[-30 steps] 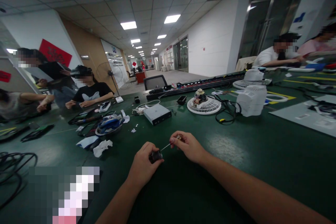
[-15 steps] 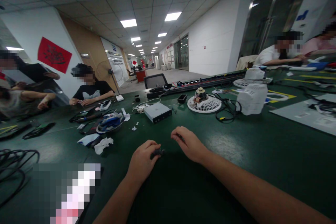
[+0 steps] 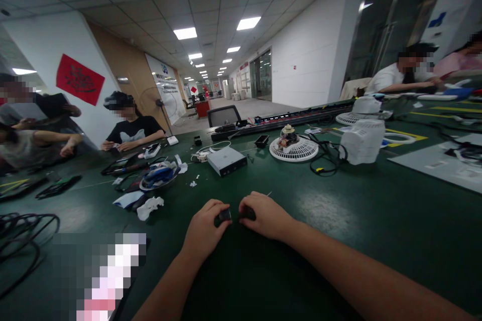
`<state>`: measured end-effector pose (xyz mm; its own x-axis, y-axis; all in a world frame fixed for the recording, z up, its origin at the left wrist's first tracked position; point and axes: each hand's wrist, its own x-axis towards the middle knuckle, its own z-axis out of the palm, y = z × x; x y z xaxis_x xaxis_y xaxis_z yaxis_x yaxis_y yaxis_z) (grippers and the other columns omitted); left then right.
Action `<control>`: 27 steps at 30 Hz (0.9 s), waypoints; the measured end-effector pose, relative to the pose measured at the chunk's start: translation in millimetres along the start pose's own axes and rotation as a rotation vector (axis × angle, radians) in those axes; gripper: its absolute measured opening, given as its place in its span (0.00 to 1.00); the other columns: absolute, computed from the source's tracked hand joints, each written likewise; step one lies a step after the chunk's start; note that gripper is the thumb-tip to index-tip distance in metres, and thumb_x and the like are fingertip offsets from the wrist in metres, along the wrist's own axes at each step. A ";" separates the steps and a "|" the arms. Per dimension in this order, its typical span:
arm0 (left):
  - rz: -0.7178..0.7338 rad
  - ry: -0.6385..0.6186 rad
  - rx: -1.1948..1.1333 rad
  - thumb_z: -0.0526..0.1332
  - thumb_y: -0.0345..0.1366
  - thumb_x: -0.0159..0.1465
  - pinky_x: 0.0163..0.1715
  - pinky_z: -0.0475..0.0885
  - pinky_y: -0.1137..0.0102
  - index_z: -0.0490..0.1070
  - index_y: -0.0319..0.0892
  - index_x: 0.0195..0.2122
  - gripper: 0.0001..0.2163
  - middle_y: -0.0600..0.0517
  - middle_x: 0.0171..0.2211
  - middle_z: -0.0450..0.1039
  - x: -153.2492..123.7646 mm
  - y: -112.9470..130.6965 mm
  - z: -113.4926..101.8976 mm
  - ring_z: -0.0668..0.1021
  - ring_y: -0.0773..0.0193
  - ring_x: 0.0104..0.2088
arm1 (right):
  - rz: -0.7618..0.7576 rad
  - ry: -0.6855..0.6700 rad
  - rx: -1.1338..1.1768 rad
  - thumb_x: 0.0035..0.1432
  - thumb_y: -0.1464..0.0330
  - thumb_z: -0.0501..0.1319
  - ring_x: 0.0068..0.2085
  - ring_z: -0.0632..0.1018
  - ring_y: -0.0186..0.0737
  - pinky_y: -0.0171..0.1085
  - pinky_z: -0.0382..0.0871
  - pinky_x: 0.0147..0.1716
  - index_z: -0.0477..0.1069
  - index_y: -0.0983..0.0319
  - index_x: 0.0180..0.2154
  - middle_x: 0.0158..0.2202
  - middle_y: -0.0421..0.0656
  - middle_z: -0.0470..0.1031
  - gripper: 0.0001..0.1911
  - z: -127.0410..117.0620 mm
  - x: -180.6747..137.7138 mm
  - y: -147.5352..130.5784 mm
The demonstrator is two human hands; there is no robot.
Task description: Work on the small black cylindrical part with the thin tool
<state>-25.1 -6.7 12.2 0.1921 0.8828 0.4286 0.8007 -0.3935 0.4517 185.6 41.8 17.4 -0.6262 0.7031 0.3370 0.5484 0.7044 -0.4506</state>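
My left hand [image 3: 205, 223] is closed on a small dark block-shaped part [image 3: 225, 214], pinched between thumb and fingers just above the green table. Facing it across a narrow gap is my right hand [image 3: 263, 214], its fingers curled together. A thin pale tip [image 3: 268, 193] pokes out behind the right knuckles; the rest of whatever is in that hand is hidden by the fingers. Beyond both hands lies a grey optical disc drive [image 3: 226, 161] with a dark front.
A white fan grille with a motor [image 3: 292, 148], a black cable [image 3: 327, 160] and a white plastic housing [image 3: 361, 143] are to the right. Crumpled tissue [image 3: 149, 208] and a bowl of blue cloth [image 3: 160, 175] lie left. People sit at the far sides.
My right hand has moved down and slightly left, closer to the left hand. The dark part in my left hand has turned, showing a broader face.
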 end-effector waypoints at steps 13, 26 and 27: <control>0.079 0.041 -0.117 0.68 0.28 0.57 0.45 0.76 0.62 0.72 0.47 0.50 0.19 0.51 0.44 0.75 -1.6 5.6 -1.3 0.79 0.57 0.44 | -0.130 0.123 0.082 0.63 0.69 0.63 0.39 0.73 0.41 0.38 0.67 0.39 0.79 0.62 0.38 0.32 0.43 0.77 0.06 -5.3 -0.8 1.3; 0.151 0.011 -0.173 0.71 0.29 0.56 0.42 0.75 0.66 0.72 0.47 0.48 0.19 0.53 0.42 0.75 -3.3 10.3 3.2 0.78 0.60 0.41 | -0.153 0.094 0.183 0.57 0.74 0.68 0.41 0.75 0.40 0.38 0.68 0.41 0.81 0.58 0.38 0.37 0.43 0.78 0.07 0.8 -2.6 -2.4; 0.155 0.016 -0.178 0.71 0.28 0.56 0.42 0.75 0.66 0.72 0.47 0.47 0.19 0.53 0.42 0.75 -3.4 10.7 3.0 0.78 0.61 0.40 | -0.184 0.107 0.180 0.57 0.74 0.68 0.42 0.75 0.40 0.38 0.68 0.42 0.81 0.58 0.38 0.39 0.43 0.78 0.07 1.0 -2.8 -2.1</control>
<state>-15.5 -13.1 13.2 0.2945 0.8049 0.5152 0.6497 -0.5639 0.5097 185.7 38.3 16.6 -0.6385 0.5782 0.5079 0.3176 0.7991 -0.5104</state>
